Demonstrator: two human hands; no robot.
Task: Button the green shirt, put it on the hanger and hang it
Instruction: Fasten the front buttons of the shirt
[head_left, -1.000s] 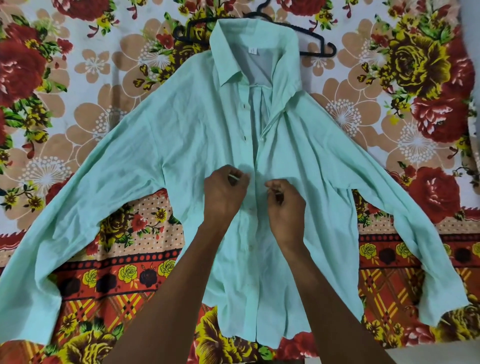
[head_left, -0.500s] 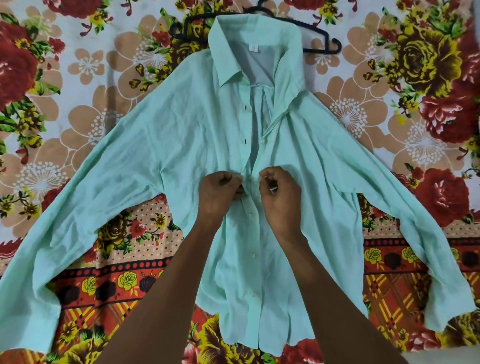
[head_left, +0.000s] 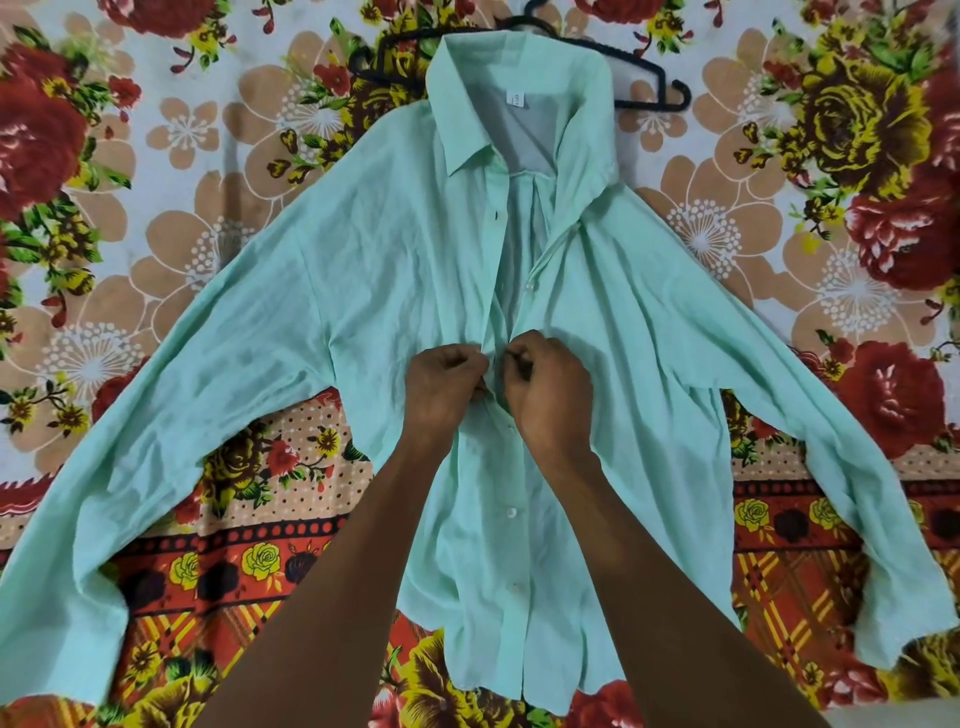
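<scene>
The mint green shirt (head_left: 363, 291) lies face up on the bed with both sleeves spread wide. Its front is buttoned from the hem up to mid chest and lies open above that to the collar. My left hand (head_left: 444, 379) pinches the left front edge at mid chest. My right hand (head_left: 548, 384) pinches the right edge just beside it, knuckles almost touching. A black hanger (head_left: 649, 78) lies flat behind the collar, partly hidden under the shirt.
A floral bedsheet (head_left: 182, 156) in red, yellow and tan covers the whole surface. Its patterned red and orange border (head_left: 270, 561) runs under the lower sleeves. A pale strip shows at the bottom right corner.
Both hands have moved up the placket and drawn closer together, bringing the two front edges together at mid chest. The view has shifted slightly.
</scene>
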